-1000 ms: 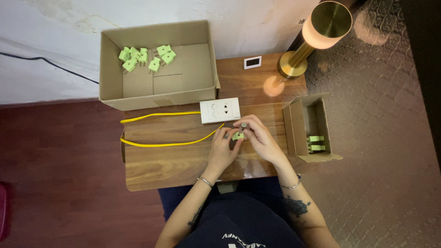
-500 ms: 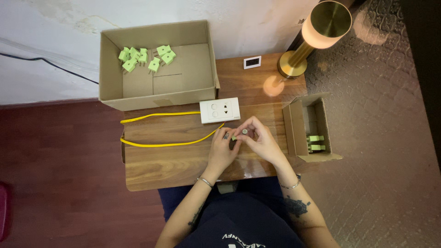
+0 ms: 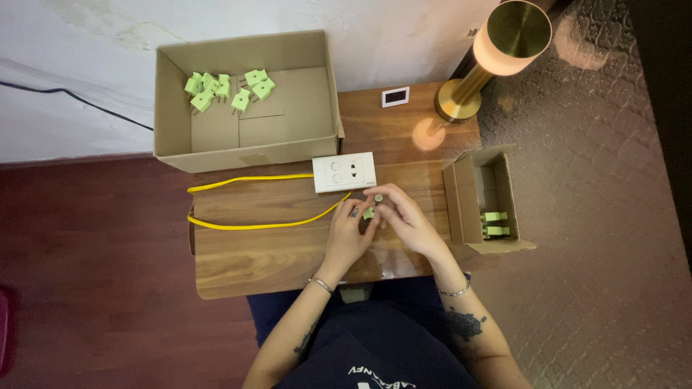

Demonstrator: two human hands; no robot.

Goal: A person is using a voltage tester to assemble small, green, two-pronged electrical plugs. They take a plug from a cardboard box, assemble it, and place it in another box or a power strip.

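Observation:
Both hands meet over the wooden table (image 3: 274, 252) just below a white socket plate (image 3: 344, 172). My left hand (image 3: 347, 234) and my right hand (image 3: 404, 216) pinch one small green plug (image 3: 368, 212) between their fingertips; most of it is hidden by the fingers. A small dark round part (image 3: 378, 198) shows at my right fingertips. A yellow cable (image 3: 252, 223) runs from the socket plate in a loop to the left.
A large open cardboard box (image 3: 245, 144) at the back holds several green plugs (image 3: 223, 88). A small cardboard box (image 3: 472, 205) at the right holds two green plugs (image 3: 494, 223). A brass lamp (image 3: 497, 50) and a small white card (image 3: 396, 96) stand behind.
The green plug was plainly visible between the hands a second ago; now the fingers close more around it. The hands stay in the same place.

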